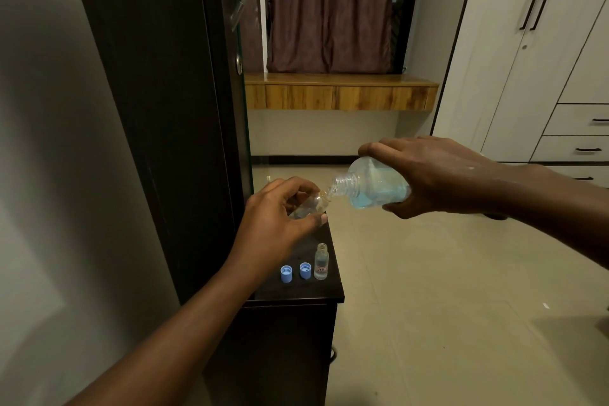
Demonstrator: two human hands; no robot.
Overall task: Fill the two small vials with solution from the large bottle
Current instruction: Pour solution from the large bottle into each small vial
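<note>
My right hand (435,175) grips the large clear bottle (372,183), uncapped and tipped almost flat, with pale blue solution pooled in its lower side. Its threaded mouth points left and meets the mouth of a small clear vial (314,203), tilted and held in my left hand (280,214). The fingers hide most of that vial. A second small vial (321,261) stands upright and open on the dark cabinet top (333,290), holding clear liquid and bearing a small label. Two blue caps (286,274) (305,270) lie to its left.
A tall dark wardrobe (158,109) rises right behind the cabinet, its door edge close to my left hand. Beige floor tiles (445,290) spread to the right. A wooden ledge (339,95) and curtain lie far back, and white cupboards (543,76) stand at right.
</note>
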